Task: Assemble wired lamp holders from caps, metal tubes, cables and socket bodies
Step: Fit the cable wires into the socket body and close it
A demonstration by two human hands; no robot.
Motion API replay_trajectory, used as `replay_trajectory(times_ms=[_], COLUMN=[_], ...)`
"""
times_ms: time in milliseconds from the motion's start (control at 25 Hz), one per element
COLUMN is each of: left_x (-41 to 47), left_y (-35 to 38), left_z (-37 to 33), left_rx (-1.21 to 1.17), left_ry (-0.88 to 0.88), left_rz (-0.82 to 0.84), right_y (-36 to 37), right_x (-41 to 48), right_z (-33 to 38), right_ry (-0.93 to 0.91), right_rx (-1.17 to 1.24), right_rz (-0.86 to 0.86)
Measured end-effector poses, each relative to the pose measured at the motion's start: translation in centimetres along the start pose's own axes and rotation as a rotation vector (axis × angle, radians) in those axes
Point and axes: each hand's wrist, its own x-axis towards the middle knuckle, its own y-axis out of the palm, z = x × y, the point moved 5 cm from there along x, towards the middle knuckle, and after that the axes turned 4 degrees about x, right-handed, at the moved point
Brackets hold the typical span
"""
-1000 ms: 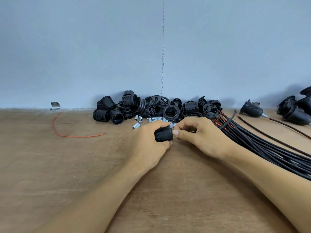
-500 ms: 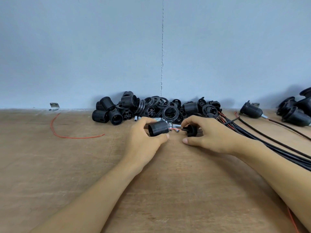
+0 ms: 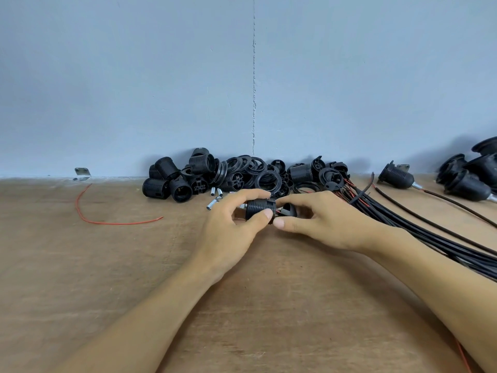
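The left hand curls round one ribbed black socket. The right hand pinches one black cap right beside it (a bit of red shows between them). Behind them on the table lie a pile of black parts, at least three metal tubes, one bunch of cables and one red wire.

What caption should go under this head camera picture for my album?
Left hand grips a ribbed socket body; right hand holds a black cap beside it.
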Motion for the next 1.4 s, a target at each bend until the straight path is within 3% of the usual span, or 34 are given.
replay_trajectory(times_ms=[160,360,880,1400], left_x=[0.0,0.1,0.1,-0.3], left_y=[0.1,0.2,0.1,1.0], left_z=[0.3,0.6,0.5,0.0], left_rx=[-0.08,-0.065,-0.029,0.189], left_ry=[-0.042,-0.056,-0.038,0.037], left_rz=[-0.021,-0.019,-0.005,-0.058], right_y=[0.5,0.4,0.2,0.0], right_x=[0.0,-0.1,-0.1,0.2], right_z=[-0.3,-0.6,-0.5,1.4], right_ry=[0.099,0.225,0.204,0.181], right_rx=[0.078,0.478,0.417,0.336], right_rz=[0.071,0.092,0.053,0.066])
